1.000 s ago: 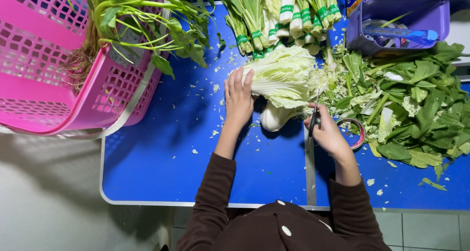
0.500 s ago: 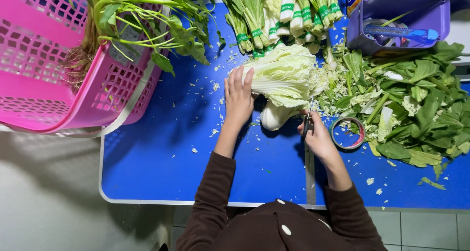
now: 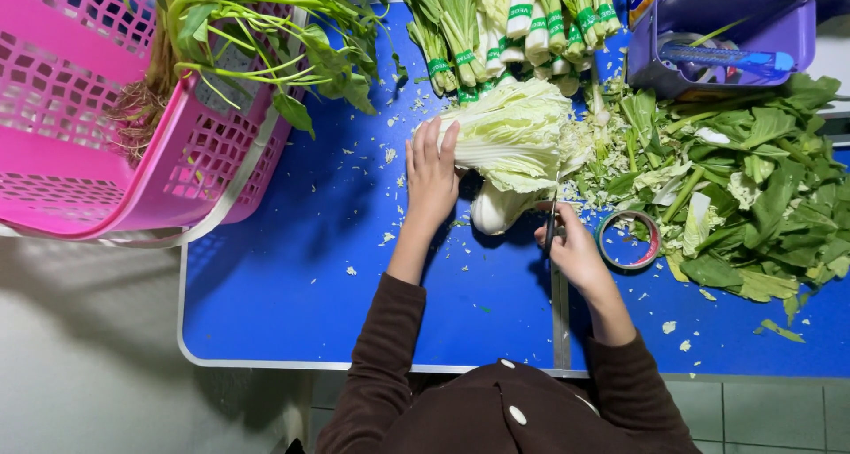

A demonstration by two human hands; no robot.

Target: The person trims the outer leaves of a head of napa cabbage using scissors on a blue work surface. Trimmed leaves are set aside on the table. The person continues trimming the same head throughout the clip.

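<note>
Trimming a napa cabbage (image 3: 513,140) on the blue tabletop (image 3: 292,286).
Left hand (image 3: 431,175), fingers flat, steadies it; right hand (image 3: 571,250) apparently grips a knife (image 3: 551,228) beside its base. Next cut needs firm bracing.

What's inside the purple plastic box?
Inside the purple plastic box lies a blue pen-like tool and a thin green stem. The box's walls hide whatever sits deeper at the bottom.
</note>
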